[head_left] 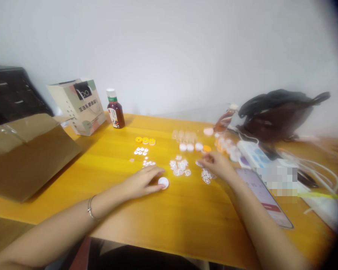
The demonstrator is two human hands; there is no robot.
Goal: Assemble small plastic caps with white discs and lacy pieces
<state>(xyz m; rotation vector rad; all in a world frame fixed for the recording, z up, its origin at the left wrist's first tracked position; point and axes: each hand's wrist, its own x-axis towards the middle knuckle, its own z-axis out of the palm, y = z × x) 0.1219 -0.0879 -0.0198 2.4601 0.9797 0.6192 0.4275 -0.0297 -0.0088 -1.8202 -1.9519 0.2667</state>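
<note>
A round white disc (pixel 163 183) lies on the yellow wooden table (pixel 157 221), with the thumb of my left hand (pixel 146 182) at its left edge and the fingers spread around it. My right hand (pixel 214 164) is over the right pile of small white pieces (pixel 207 175); its fingers are pinched together at a white piece too blurred to name. Between my hands lies another pile of white openwork pieces (pixel 179 167). Beyond my left hand are small white parts (pixel 141 151) and orange rings (pixel 145 140). White round caps (pixel 186 147) stand in a row farther back.
A brown paper bag (pixel 30 153), a printed paper bag (pixel 84 107) and a dark bottle (pixel 115 110) stand at the left. At the right are a phone (pixel 263 197), a power strip (pixel 253 153), cables, another bottle (pixel 225 119) and a dark bag (pixel 278 114).
</note>
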